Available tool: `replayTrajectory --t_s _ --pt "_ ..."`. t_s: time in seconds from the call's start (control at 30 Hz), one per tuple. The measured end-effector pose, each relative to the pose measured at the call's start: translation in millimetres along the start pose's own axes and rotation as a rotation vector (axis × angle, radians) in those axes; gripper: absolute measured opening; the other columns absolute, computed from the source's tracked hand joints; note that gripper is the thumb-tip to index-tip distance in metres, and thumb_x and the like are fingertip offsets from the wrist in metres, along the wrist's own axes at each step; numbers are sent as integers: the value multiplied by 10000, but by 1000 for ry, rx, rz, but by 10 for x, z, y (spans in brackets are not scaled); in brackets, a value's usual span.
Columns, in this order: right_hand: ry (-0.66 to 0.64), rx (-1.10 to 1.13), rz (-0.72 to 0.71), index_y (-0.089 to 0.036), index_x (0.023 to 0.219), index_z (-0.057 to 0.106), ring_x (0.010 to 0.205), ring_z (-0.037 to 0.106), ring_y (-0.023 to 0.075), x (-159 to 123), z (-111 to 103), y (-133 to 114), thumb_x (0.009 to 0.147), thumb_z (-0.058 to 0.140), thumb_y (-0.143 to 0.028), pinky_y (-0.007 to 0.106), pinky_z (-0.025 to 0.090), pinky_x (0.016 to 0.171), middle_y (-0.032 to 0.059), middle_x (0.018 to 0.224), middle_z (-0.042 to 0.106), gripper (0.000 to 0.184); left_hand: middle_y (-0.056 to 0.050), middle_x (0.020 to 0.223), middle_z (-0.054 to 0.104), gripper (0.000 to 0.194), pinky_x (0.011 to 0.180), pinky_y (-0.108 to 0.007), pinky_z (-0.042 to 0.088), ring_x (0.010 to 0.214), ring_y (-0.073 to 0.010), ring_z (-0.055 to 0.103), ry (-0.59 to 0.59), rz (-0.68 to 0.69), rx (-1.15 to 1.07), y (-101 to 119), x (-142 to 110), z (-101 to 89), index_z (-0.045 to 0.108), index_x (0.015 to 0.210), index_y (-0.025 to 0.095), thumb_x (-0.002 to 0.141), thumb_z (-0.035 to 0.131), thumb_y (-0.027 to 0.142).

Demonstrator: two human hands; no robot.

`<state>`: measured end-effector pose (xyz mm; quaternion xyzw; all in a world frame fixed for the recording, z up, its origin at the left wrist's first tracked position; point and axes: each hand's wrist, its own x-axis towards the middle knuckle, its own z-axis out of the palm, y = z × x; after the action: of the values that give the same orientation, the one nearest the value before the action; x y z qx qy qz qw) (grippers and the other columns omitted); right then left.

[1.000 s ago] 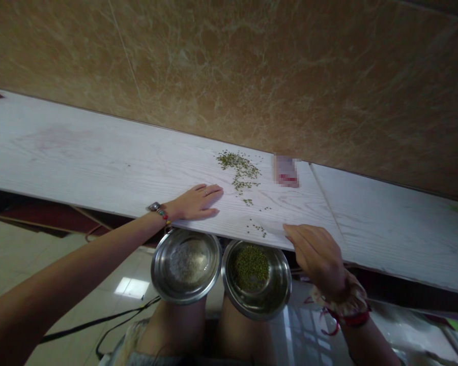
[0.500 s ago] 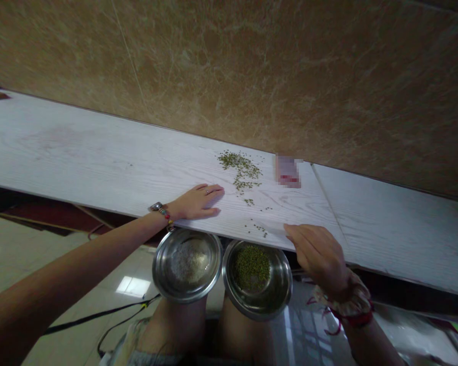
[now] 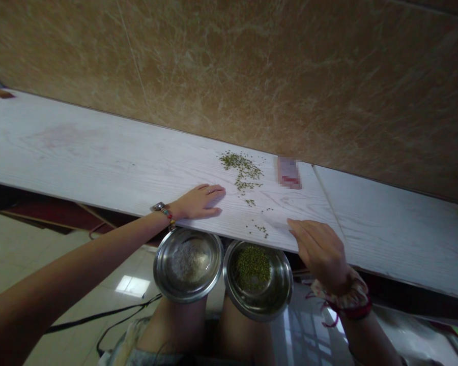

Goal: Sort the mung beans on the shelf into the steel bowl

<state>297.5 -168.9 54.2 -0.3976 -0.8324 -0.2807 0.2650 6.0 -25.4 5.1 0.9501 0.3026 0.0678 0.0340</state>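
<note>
My left hand [image 3: 198, 202] lies flat on the white wood-grain board [image 3: 145, 168], fingers stretched out and holding nothing. Just beyond its fingertips is a scattered patch of small green beans [image 3: 241, 165], which look like mung beans. A few loose beans [image 3: 260, 229] lie closer to the board's front edge, between my hands. My right hand [image 3: 320, 249] is closed at the right of these beans. From its pinched fingers a thin whitish piece [image 3: 275, 219] seems to extend left over the board; its kind is unclear.
Below the front edge, two steel bowls rest on my legs. The left bowl [image 3: 162, 277] holds something pale and grainy; the right bowl [image 3: 280, 300] holds green beans. A blurred-out flat item [image 3: 289, 172] lies near the brown marbled wall [image 3: 229, 71]. A black strap [image 3: 107, 315] hangs at lower left.
My right hand has shifted slightly up and to the right, and the whitish piece shows a little farther from the edge. My left hand stays in place. The view has moved very slightly.
</note>
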Motion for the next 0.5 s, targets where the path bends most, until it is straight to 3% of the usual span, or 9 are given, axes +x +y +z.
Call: replayTrajectory --t_s 0.23,0.5 --pt "5 115 -12 -146 997 616 791 619 157 92 94 -119 819 471 -5 295 470 710 56 823 702 269 -144 1371 439 483 1043 -367 295 1230 -237 431 19 12 -14 -4 -8 1 421 1251 126 880 429 435" --pt "-10 246 -43 -142 932 609 762 617 153 60 -46 -130 839 454 -28 294 477 692 53 788 692 214 -140 1360 451 455 1036 -361 301 1223 -231 438 38 30 -20 -8 -7 20 466 1224 126 883 424 424"
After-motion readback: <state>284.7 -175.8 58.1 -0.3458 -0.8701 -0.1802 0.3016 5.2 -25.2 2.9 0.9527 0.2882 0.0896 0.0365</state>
